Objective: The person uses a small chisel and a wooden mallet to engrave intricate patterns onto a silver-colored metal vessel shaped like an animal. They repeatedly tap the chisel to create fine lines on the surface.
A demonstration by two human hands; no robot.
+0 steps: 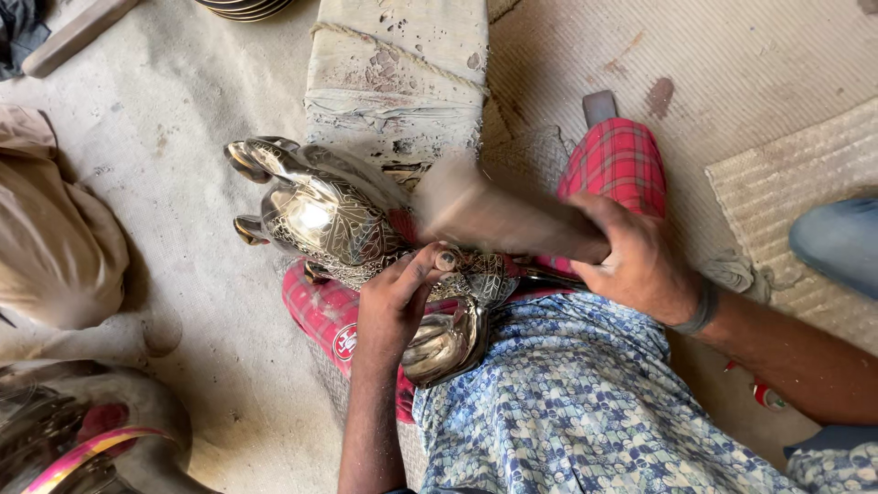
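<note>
My left hand lies on the shiny metal animal figure. Its fingers are curled, and the thumb and a finger pinch a small tool against the metal. I cannot tell what kind of tool it is. My right hand is closed tight around the handle of a wooden mallet. The mallet head is blurry and sits just above the figure.

The figure lies across my lap, on the red checked cloth. It is covered in fine carved patterns. Its two round legs stick out on the far side from me.

Just past the figure stands a dirty block wrapped in cloth. Near me, below the figure, is my blue patterned shirt. Far off to the side of the figure, past my right hand, is a woven mat on the sandy floor.
</note>
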